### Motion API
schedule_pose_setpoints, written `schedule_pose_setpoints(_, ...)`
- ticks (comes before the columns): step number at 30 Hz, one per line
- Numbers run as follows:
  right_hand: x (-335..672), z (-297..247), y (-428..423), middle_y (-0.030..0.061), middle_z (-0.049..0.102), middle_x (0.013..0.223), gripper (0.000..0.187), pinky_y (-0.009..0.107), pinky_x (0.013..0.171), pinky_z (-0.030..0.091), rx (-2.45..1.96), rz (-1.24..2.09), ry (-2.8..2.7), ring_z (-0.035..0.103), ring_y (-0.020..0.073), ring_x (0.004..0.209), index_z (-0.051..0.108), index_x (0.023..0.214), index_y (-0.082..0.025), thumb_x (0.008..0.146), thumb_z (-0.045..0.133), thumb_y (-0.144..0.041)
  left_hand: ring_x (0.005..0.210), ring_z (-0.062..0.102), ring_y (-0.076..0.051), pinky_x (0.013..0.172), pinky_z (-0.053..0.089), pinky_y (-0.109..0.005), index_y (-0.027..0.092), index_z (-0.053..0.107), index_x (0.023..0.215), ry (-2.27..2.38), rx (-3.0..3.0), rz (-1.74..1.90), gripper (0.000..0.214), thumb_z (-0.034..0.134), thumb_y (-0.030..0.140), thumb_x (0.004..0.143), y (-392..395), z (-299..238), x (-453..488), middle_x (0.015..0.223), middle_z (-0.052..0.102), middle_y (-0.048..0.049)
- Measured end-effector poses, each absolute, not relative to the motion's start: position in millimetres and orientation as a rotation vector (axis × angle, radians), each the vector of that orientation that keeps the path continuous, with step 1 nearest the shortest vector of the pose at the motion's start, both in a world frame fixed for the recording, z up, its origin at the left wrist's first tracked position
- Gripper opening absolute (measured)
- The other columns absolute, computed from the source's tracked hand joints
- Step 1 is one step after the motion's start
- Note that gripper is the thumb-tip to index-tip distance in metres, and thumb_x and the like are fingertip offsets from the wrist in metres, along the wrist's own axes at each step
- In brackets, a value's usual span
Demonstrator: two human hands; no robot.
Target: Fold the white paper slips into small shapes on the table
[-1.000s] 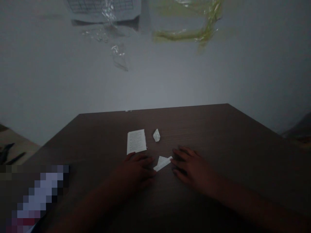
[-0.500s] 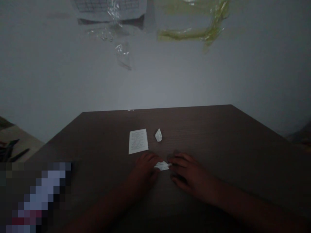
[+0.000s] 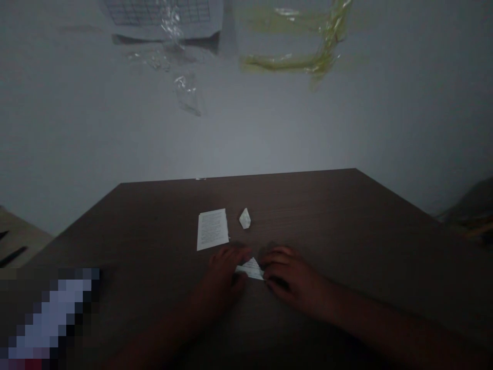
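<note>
Between my hands, low on the dark table, is a small folded piece of printed paper [image 3: 252,268] with a pointed top. My left hand [image 3: 227,270] grips its left end between thumb and fingers. At the right corner, my right hand [image 3: 290,275] pinches the paper with thumb and fingertips close together. The ends of the paper are hidden under the fingers. Beyond my hands lies a small folded paper shape [image 3: 245,219], pale and angular. Left of that shape, a printed paper sheet [image 3: 213,229] rests flat.
The dark wooden table [image 3: 327,216] runs back to a pale wall [image 3: 269,133]. Tape and a gridded paper [image 3: 162,13] are stuck on the wall above. A blurred-out pale object [image 3: 54,318] lies at the lower left.
The paper between my hands now shows a taller pointed shape, where it looked like a flatter strip before. The right hand's fingers have closed in on its corner. The view has shifted slightly.
</note>
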State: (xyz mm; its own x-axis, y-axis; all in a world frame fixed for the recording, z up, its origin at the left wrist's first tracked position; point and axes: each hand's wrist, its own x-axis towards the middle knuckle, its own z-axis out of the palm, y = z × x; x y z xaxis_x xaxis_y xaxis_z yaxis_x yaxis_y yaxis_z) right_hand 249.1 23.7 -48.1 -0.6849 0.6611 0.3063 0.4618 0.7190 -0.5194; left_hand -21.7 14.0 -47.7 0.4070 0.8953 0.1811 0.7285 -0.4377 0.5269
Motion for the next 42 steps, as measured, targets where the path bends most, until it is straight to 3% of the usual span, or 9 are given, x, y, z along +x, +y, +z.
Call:
schedule_pose_setpoints(5, 249, -49, 25, 0.0127, 0.080, 0.141, 0.043, 0.057, 0.122, 0.053, -0.884, 0.587, -2.416, 0.068, 0.0337, 0.137, 0.075, 0.139, -0.023, 0.098, 0.074, -0.012, 0.143, 0.071, -0.032, 0.127, 0.054, -0.052, 0.028, 0.071, 0.150, 1.384, 2.289, 0.625, 0.066, 0.067, 0.003, 0.088, 15, -49, -24, 0.138, 0.081, -0.0073)
schedule_pose_setpoints(8, 249, -48, 26, 0.0143, 0.076, 0.151, 0.059, 0.059, 0.128, 0.049, -0.888, 0.604, -2.415, 0.064, 0.0343, 0.145, 0.068, 0.154, -0.023, 0.096, 0.073, -0.011, 0.150, 0.067, -0.033, 0.130, 0.053, -0.054, 0.028, 0.067, 0.156, 1.325, 2.293, 0.629, 0.071, 0.065, 0.003, 0.089, 12, -44, -23, 0.149, 0.078, -0.0087)
schedule_pose_setpoints(15, 252, -45, 27, 0.0155, 0.072, 0.158, 0.074, 0.059, 0.131, 0.049, -0.814, 0.633, -2.420, 0.060, 0.0336, 0.153, 0.055, 0.171, -0.026, 0.099, 0.067, -0.010, 0.151, 0.068, -0.032, 0.129, 0.056, -0.053, 0.028, 0.064, 0.161, 1.237, 2.272, 0.642, 0.073, 0.061, -0.001, 0.094, 7, -37, -18, 0.162, 0.070, -0.0117)
schedule_pose_setpoints(23, 254, -48, 28, 0.0145, 0.073, 0.153, 0.075, 0.059, 0.129, 0.050, -0.809, 0.642, -2.432, 0.060, 0.0340, 0.149, 0.054, 0.170, -0.027, 0.098, 0.067, -0.008, 0.151, 0.068, -0.029, 0.131, 0.056, -0.046, 0.026, 0.063, 0.161, 1.198, 2.314, 0.642, 0.070, 0.058, -0.003, 0.098, 4, -37, -17, 0.162, 0.070, -0.0104)
schedule_pose_setpoints(29, 253, -48, 28, 0.0114, 0.077, 0.139, 0.061, 0.056, 0.124, 0.054, -0.789, 0.603, -2.389, 0.067, 0.0315, 0.136, 0.061, 0.160, -0.028, 0.103, 0.063, -0.008, 0.149, 0.069, -0.028, 0.130, 0.057, -0.047, 0.029, 0.062, 0.160, 1.176, 2.341, 0.608, 0.065, 0.058, 0.000, 0.102, 4, -41, -16, 0.160, 0.071, -0.0093)
schedule_pose_setpoints(36, 250, -44, 26, 0.0101, 0.079, 0.123, 0.045, 0.051, 0.110, 0.061, -0.779, 0.574, -2.344, 0.071, 0.0303, 0.120, 0.069, 0.139, -0.025, 0.101, 0.060, -0.005, 0.142, 0.072, -0.028, 0.126, 0.058, -0.045, 0.027, 0.067, 0.147, 1.164, 2.273, 0.577, 0.052, 0.058, 0.004, 0.101, 3, -32, -15, 0.150, 0.074, -0.0099)
schedule_pose_setpoints(42, 251, -46, 24, 0.0103, 0.079, 0.125, 0.046, 0.050, 0.108, 0.061, -0.814, 0.537, -2.348, 0.071, 0.0306, 0.121, 0.068, 0.140, -0.025, 0.100, 0.060, -0.005, 0.119, 0.075, -0.025, 0.105, 0.065, -0.037, 0.026, 0.068, 0.119, 1.187, 2.260, 0.595, 0.035, 0.059, 0.001, 0.096, 5, -32, -13, 0.127, 0.076, -0.0056)
